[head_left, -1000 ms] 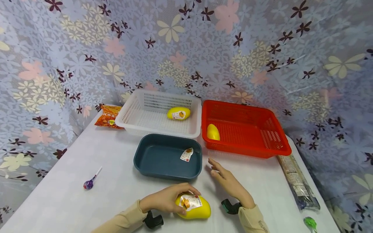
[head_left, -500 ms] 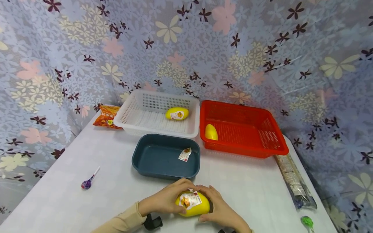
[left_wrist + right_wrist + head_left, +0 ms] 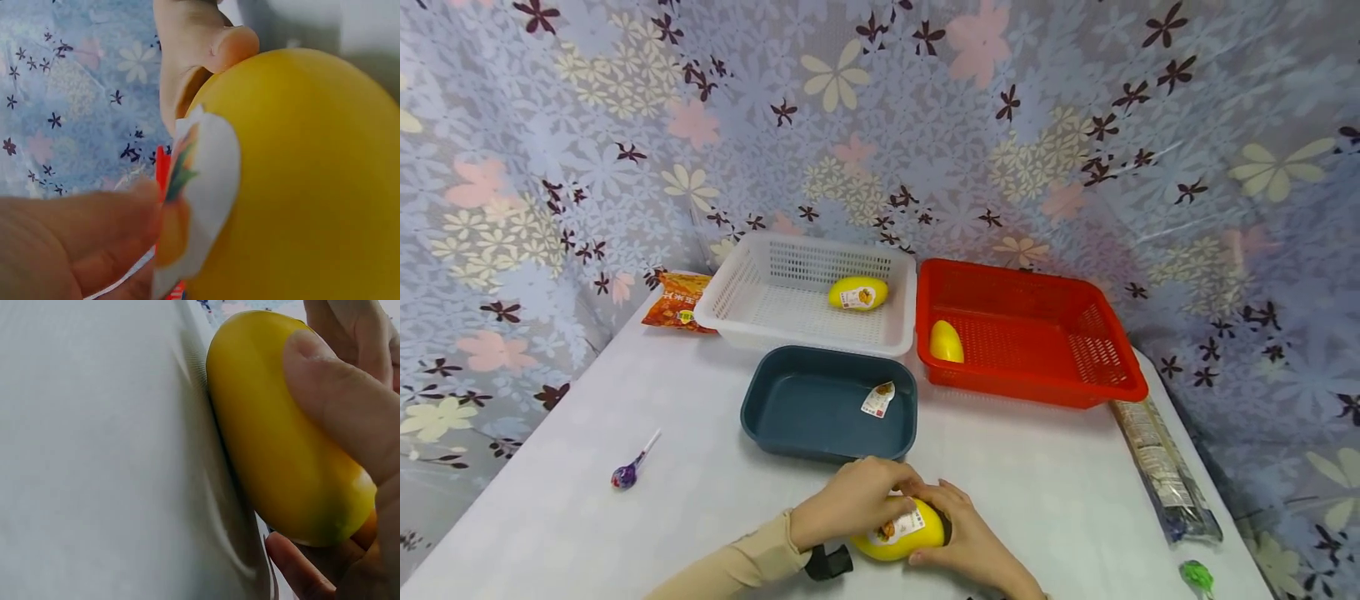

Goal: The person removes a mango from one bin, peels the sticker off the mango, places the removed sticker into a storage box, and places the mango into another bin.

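A yellow mango (image 3: 891, 547) lies on the white table in front of the dark tray. Its white label (image 3: 215, 175) carries a fruit picture. My left hand (image 3: 853, 502) bends over the top of the mango. In the left wrist view its fingertips pinch the edge of that label, which stands partly off the skin. My right hand (image 3: 967, 543) grips the mango's right end. The right wrist view shows the right thumb (image 3: 331, 387) pressed along the yellow skin and the other fingers around the far end.
A dark blue tray (image 3: 812, 454) holds a loose label (image 3: 877, 400). Behind it stand a white basket (image 3: 722, 321) and a red basket (image 3: 1037, 390), each with a mango. Lollipops (image 3: 625, 476), an orange snack bag (image 3: 676, 302) and a long clear packet (image 3: 1165, 479) lie around.
My right hand has come in from beside the tray and taken hold of the mango's right end. My left hand has shifted from the mango's left end onto its label.
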{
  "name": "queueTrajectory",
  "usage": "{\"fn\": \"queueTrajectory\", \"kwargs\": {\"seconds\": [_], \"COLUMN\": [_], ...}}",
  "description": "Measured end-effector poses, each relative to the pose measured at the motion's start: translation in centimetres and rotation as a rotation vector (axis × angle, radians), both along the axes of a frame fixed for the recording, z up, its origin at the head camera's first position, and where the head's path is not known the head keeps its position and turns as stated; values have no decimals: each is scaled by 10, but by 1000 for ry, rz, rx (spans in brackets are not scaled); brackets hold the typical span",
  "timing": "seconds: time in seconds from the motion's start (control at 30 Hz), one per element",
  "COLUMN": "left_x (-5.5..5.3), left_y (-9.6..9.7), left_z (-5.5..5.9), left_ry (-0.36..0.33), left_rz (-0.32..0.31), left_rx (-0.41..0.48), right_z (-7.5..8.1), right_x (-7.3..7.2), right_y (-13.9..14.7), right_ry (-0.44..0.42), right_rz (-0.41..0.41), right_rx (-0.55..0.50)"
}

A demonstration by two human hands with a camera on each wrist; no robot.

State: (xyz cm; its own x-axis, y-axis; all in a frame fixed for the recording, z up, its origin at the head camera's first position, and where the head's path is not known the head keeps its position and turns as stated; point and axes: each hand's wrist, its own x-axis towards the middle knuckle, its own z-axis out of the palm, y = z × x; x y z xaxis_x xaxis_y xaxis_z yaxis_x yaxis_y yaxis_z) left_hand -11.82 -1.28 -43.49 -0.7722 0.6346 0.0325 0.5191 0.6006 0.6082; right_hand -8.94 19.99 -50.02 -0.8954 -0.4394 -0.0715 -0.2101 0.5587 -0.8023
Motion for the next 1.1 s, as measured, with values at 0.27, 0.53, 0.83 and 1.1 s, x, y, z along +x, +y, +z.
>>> {"fn": "queueTrajectory", "kwargs": {"seconds": [0.27,0.53,0.83,1.1], "left_x": [1,-7,-34,-63], "left_y": [7,-12,-52,-64], "left_z": [0,16,45,29], "left_ry": [-5,-266,-127,-190], "left_rz": [21,15,367,341], "left_rx": [87,468,663,502], "right_z": [3,3,7,7], "right_x": [2,-5,-8,-9], "right_y": [-1,1,-2,-3], "right_ry": [-26,28,-125,-173], "right_rz": [-21,-25,-38,-46], "right_rx": [57,38,56,67]}}
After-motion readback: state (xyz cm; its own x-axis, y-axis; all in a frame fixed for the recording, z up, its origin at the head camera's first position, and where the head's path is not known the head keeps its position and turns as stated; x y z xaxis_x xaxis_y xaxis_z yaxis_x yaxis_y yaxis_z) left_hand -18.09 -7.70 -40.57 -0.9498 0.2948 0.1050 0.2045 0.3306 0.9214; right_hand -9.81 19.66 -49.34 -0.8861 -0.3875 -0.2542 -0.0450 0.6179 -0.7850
